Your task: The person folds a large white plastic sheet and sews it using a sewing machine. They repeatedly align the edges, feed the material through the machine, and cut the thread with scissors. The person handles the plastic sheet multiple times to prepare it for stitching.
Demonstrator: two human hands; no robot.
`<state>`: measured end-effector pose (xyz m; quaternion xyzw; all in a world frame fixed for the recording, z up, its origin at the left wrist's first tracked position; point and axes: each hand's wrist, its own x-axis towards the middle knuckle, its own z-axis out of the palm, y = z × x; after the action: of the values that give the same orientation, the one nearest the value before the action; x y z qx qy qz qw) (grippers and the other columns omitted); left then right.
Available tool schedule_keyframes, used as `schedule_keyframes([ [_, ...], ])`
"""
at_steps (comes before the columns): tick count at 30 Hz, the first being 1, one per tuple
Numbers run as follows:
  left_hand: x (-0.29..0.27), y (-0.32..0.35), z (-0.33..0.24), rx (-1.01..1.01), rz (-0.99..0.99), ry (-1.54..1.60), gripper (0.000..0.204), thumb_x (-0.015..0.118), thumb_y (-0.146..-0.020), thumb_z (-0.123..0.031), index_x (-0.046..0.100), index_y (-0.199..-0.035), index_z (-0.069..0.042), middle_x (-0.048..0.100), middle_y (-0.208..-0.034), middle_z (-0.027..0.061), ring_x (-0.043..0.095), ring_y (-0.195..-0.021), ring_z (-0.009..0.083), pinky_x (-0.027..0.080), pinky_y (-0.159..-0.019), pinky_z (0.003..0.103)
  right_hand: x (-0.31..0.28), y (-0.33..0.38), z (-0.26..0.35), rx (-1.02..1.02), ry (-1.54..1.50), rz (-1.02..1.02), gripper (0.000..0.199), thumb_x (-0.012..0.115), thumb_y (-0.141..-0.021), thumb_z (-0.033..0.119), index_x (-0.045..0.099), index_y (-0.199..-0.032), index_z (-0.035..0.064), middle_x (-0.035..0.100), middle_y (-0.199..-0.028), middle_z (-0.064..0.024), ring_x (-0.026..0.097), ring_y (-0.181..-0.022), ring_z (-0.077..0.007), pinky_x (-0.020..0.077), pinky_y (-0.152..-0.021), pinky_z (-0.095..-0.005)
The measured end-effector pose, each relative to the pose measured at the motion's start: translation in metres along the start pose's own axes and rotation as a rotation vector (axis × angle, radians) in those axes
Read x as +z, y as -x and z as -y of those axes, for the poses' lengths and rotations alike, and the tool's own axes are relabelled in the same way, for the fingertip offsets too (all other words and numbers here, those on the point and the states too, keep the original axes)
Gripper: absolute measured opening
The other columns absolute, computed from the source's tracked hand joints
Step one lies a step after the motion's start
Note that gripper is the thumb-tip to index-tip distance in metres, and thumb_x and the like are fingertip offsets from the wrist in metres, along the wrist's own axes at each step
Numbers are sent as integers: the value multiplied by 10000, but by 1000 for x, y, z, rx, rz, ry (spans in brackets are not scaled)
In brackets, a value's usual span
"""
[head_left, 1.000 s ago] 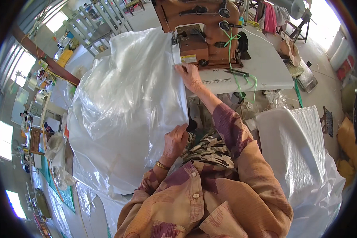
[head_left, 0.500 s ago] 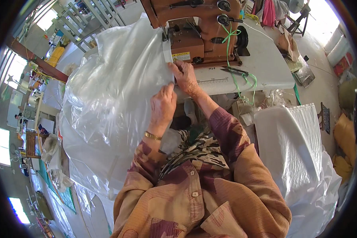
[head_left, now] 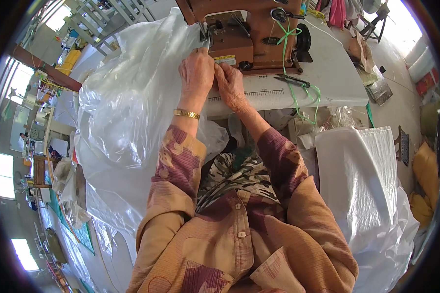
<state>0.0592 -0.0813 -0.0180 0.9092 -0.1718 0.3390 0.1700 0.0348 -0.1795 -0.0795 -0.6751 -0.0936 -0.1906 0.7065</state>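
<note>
Both your hands have closed in under the needle since a moment ago.

Your left hand (head_left: 196,71) and right hand (head_left: 230,85) now sit side by side, fingers curled and pinching the edge of the clear plastic bag (head_left: 132,112) at the front of the sewing machine (head_left: 249,34). That edge lies just ahead of your fingertips; the bag's bulk hangs off the table's (head_left: 327,73) left edge, nearer your left arm.

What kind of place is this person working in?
Probably a sewing workshop or small factory. Both hands, left hand and right hand, press clear plastic sheeting at a brown industrial sewing machine, with a stack of white sacks alongside.
</note>
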Motion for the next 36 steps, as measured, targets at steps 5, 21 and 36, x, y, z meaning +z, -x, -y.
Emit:
schedule_keyframes([
  [5,-7,4,-8,-44,53,-103,131,548,-850,-93,624,-938,-32,658,-880,151,646,-806,373,493,-700,485,-2,6,-4,-106,61,-48,336,545,-984,224,537,-759,-26,565,-585,-107,541,-498,-198,436,-501,-326],
  [21,-14,0,28,72,52,-121,189,520,-841,-33,638,-986,-61,623,-904,145,660,-792,349,507,-684,478,-183,41,38,-274,1298,36,271,648,-840,225,647,-1078,96,591,-1085,-90,522,-1050,-299,391,-880,-423],
  [36,5,-18,61,50,105,-22,246,506,-846,-40,635,-1051,-81,602,-997,137,628,-936,345,477,-807,463,-136,44,71,-636,1032,361,185,545,-853,40,551,-1033,-3,579,-869,-176,565,-824,-350,438,-790,-422],
])
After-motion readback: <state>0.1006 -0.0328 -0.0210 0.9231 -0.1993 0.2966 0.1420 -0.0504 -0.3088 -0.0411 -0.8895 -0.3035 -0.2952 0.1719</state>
